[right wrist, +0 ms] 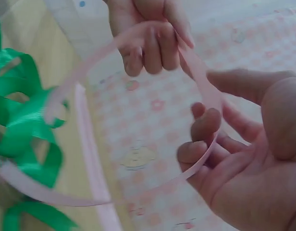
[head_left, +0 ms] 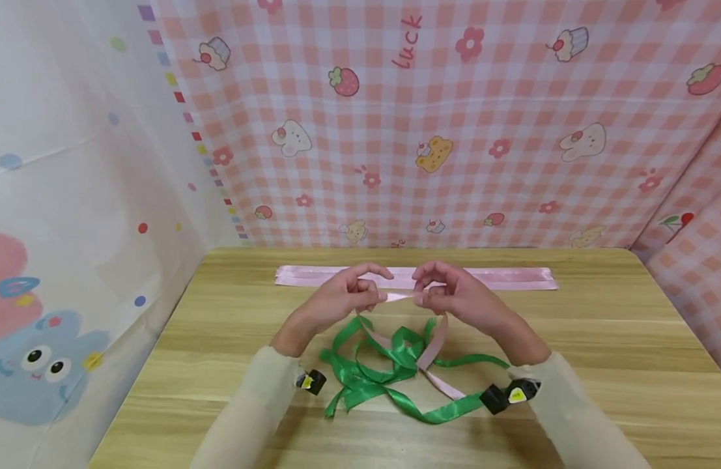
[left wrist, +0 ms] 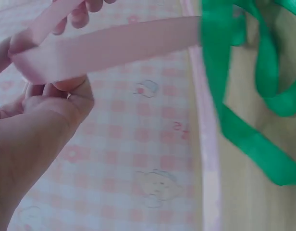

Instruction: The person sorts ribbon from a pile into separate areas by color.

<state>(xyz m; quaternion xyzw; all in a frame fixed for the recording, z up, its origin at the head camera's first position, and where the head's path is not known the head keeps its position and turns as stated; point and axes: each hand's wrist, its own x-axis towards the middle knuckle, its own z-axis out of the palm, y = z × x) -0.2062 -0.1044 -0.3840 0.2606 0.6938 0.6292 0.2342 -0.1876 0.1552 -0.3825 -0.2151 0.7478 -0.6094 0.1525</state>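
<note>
Above the table, my left hand [head_left: 341,294] and my right hand [head_left: 462,296] face each other, a short gap apart. Both pinch one pink ribbon [head_left: 400,297], which runs as a short band between their fingertips. From each hand the ribbon hangs down in a loop towards a loose tangle of green ribbon [head_left: 404,357] on the wood. In the right wrist view the pink ribbon [right wrist: 205,86] passes between the right thumb and fingers. The left wrist view has the pink ribbon [left wrist: 114,48] stretching from the left fingers to the green one. Where the ribbons meet is partly hidden.
Behind the hands, flat pink ribbon strips [head_left: 512,279] lie side by side along the back of the wooden table [head_left: 600,378]. A pink checked cloth [head_left: 383,111] hangs behind the table, and a white patterned cloth [head_left: 73,195] hangs at the left.
</note>
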